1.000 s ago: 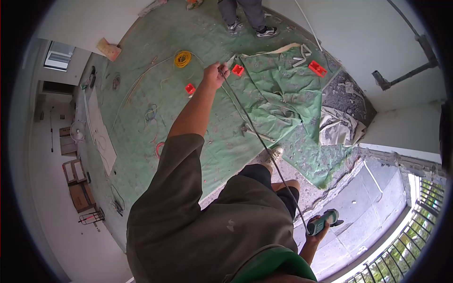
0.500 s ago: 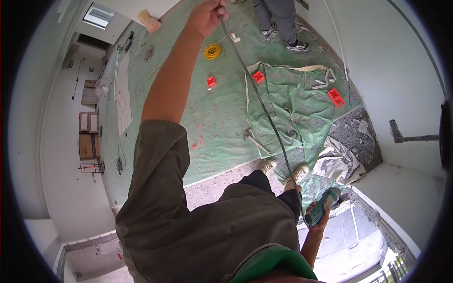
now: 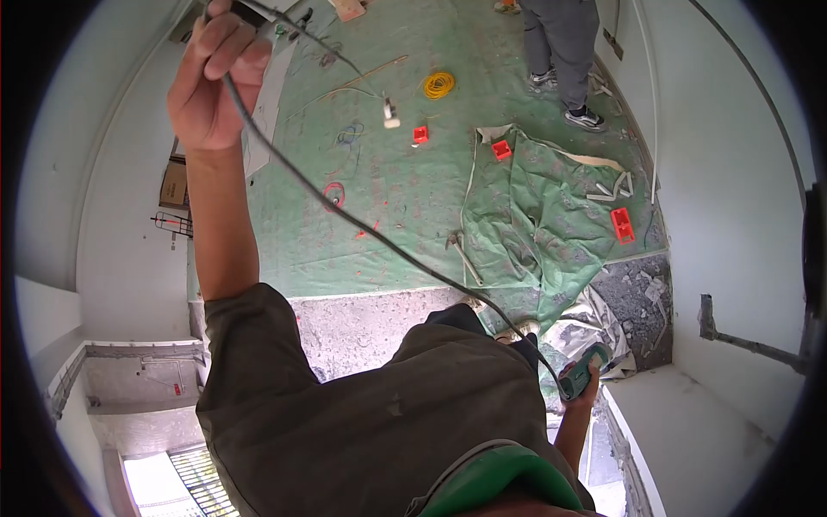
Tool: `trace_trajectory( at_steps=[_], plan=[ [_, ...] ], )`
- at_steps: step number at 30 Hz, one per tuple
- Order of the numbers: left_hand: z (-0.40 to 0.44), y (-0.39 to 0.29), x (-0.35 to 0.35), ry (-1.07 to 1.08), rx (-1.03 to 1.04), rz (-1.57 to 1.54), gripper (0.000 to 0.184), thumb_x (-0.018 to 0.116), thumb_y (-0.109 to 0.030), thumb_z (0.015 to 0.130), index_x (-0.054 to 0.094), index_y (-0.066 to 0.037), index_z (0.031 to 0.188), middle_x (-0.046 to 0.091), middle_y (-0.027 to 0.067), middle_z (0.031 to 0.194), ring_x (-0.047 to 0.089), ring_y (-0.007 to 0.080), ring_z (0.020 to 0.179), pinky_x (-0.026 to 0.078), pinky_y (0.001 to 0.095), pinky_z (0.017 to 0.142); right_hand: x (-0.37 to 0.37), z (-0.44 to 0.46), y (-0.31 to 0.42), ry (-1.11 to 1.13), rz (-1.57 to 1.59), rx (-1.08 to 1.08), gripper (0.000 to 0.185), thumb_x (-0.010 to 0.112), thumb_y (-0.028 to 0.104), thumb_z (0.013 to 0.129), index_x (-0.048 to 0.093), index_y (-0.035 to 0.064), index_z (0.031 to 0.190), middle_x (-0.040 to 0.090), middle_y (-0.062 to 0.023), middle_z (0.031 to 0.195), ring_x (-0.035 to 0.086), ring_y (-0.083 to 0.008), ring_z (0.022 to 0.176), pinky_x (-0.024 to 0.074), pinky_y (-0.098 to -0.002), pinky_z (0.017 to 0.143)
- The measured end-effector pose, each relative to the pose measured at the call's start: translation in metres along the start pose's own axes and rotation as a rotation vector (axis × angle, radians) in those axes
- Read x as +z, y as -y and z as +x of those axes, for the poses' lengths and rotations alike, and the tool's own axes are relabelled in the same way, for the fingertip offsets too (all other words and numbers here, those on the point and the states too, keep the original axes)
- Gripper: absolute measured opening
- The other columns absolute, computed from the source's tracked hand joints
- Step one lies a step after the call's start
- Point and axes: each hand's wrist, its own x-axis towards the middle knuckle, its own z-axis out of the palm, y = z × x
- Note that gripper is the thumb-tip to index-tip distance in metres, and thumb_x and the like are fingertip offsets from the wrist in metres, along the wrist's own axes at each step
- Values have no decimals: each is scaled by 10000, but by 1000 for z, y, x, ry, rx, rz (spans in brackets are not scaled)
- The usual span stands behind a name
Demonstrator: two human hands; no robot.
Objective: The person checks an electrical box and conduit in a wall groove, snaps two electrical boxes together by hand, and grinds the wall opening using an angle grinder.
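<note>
Raised at the upper left, my left hand (image 3: 220, 82) has its fingers closed on a dark power cable (image 3: 379, 234). From there the cable runs down across my body to a green power tool (image 3: 579, 372) at the lower right. My right hand (image 3: 587, 389) is wrapped round the tool's body; part of the hand is hidden behind it. Beyond my left hand, the cable's other stretch hangs to the right, near a white plug (image 3: 390, 114) in the air or over the floor.
Green sheeting (image 3: 362, 258) covers the floor, with a hammer (image 3: 465, 260), red boxes (image 3: 623, 226) and a yellow cable coil (image 3: 438, 84) on it. Another person (image 3: 564, 56) stands at the top right. Rubble (image 3: 633, 302) lies by the right wall.
My left hand has swung up and left, pulling the cable with it. The view has turned left. My right hand still holds the power tool.
</note>
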Motion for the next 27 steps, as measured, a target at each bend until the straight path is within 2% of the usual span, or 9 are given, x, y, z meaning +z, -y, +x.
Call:
trace_trajectory(
  at_steps=[3, 5, 7, 9, 11, 14, 18, 22, 27],
  plan=[
    [-37, -20, 18, 85, 49, -44, 173, 448, -11, 848, 381, 2, 1007, 480, -29, 749, 454, 61, 620, 339, 242, 676, -21, 10, 8, 16, 22, 70, 249, 584, 282, 713, 503, 145, 904, 566, -101, 735, 579, -229, 623, 509, -352, 577],
    [-58, -21, 30, 39, 17, 12, 182, 478, -46, 847, 386, 4, 996, 485, -34, 675, 457, 68, 514, 359, 241, 582, -21, 12, 14, -73, 100, 85, 249, 604, 267, 697, 507, 159, 900, 561, -96, 770, 579, -218, 669, 506, -345, 597],
    [-79, -7, 39, 33, -59, 304, 181, 501, -100, 856, 406, 5, 968, 486, -5, 593, 445, 96, 415, 361, 249, 470, -41, 20, 20, -31, 60, 107, 258, 617, 253, 686, 510, 156, 899, 556, -89, 795, 576, -210, 702, 504, -339, 612],
    [-99, 20, 53, 3, -235, 341, 201, 498, -137, 869, 449, 28, 972, 540, 70, 629, 520, 132, 496, 406, 262, 486, -53, 28, 25, -53, 3, 108, 347, 620, 324, 669, 515, 78, 891, 580, -98, 766, 590, -232, 678, 509, -344, 623],
    [-117, 49, 63, -28, -504, 285, 102, 476, -66, 873, 468, 33, 895, 552, 103, 645, 551, 156, 552, 434, 255, 524, -53, 26, 29, -36, -32, 104, 337, 618, 330, 667, 517, 87, 876, 583, -100, 768, 591, -236, 668, 512, -349, 588],
    [-132, 100, 76, 145, -799, 118, 35, 450, 22, 861, 462, 46, 839, 562, 106, 678, 552, 140, 597, 438, 257, 537, -46, 15, 31, 4, -60, 89, 311, 606, 326, 673, 525, 92, 861, 585, -96, 747, 592, -240, 656, 513, -355, 586],
    [-139, 161, 110, 578, -987, 128, 115, 468, -92, 869, 477, 13, 821, 564, 41, 641, 533, 87, 579, 416, 250, 543, -59, 9, 30, -47, -124, 92, 270, 589, 306, 686, 519, 117, 867, 581, -96, 705, 582, -242, 602, 507, -365, 555],
    [-132, 208, 143, 818, -993, 221, 161, 455, -142, 857, 460, -7, 769, 558, 24, 603, 522, 96, 548, 408, 261, 533, -81, -3, 21, -65, -184, 57, 276, 575, 243, 693, 491, 125, 927, 566, -89, 717, 574, -234, 605, 504, -361, 555],
    [-124, 234, 193, 1058, -934, 76, 166, 440, -143, 846, 439, -16, 738, 546, 31, 574, 511, 127, 521, 392, 279, 515, -111, -19, -8, -142, -197, -15, 283, 557, 228, 726, 483, 88, 960, 553, -106, 736, 568, -235, 611, 507, -348, 561]
  ],
)
